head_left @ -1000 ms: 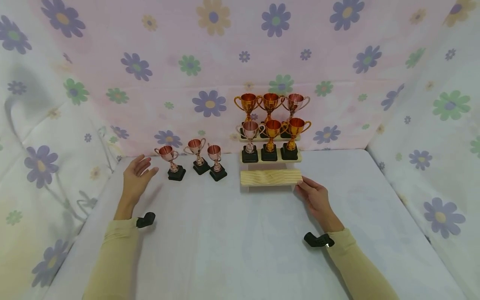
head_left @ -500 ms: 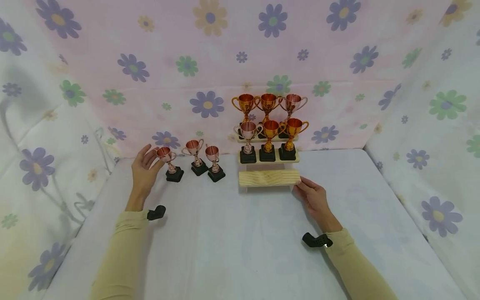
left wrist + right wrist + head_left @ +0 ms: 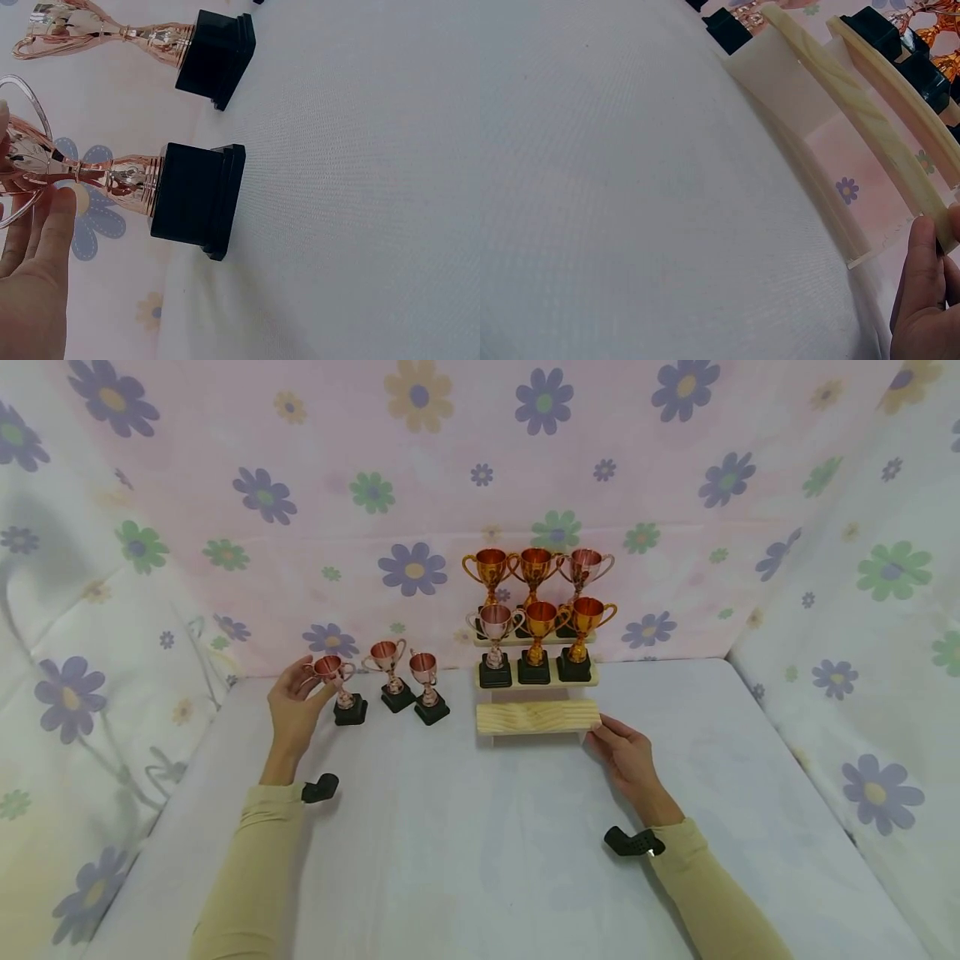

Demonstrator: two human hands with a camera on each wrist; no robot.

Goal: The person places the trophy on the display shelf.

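Observation:
My left hand [image 3: 292, 714] grips the cup of the leftmost rose-gold trophy [image 3: 350, 710], thumb on the near side and fingers behind. In the left wrist view that trophy's black base [image 3: 191, 195] rests on the table. My right hand [image 3: 628, 766] pinches the right end of the bottom wooden step [image 3: 536, 717] of a tiered display stand. That step's edge [image 3: 862, 116] runs up from the fingers in the right wrist view. Gold and rose-gold trophies fill the two upper steps, including a front gold one [image 3: 576, 664]; the bottom step is bare.
Two more rose-gold trophies, one in the middle [image 3: 397, 695] and one at the right [image 3: 431, 708], stand between my left hand and the stand. A flowered cloth backdrop [image 3: 337, 535] rises behind the white table [image 3: 457, 843].
My left hand has moved right to the leftmost trophy and closed its fingers around the cup. The right hand stays on the step's end. The view has shifted slightly.

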